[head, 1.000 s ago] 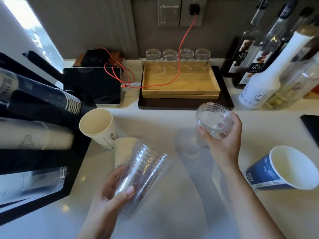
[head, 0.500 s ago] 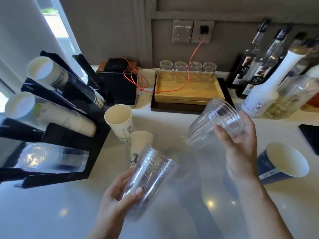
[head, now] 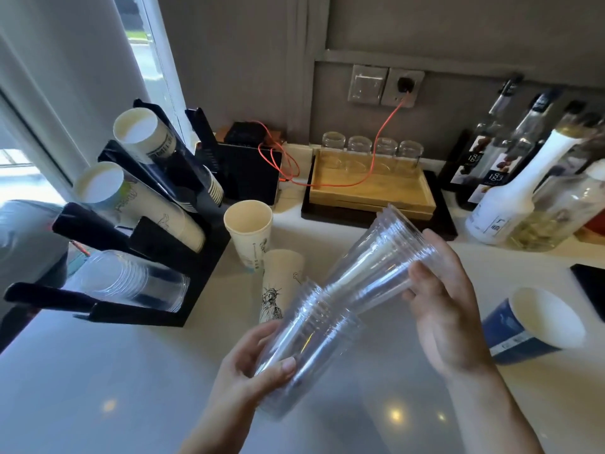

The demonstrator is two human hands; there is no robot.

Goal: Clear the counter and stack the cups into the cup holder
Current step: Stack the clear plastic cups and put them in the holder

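Note:
My left hand grips a nested stack of clear plastic cups, mouth tilted up to the right. My right hand holds a second group of clear cups, whose narrow bottom end sits inside the mouth of the left stack. The black cup holder stands at the left with paper cups in its upper slots and clear cups in the lowest slot. On the counter stand a cream paper cup upright, another paper cup upside down, and a blue cup on its side at the right.
A wooden tray with several glasses sits on a black tray at the back. Syrup bottles crowd the back right. A black device with a red cable stands behind the holder. A dark pad lies at the right edge.
My right hand has carried its clear cups down and left, bottom first, into the mouth of the stack in my left hand. The camera view has tilted up and left, showing more of the holder.

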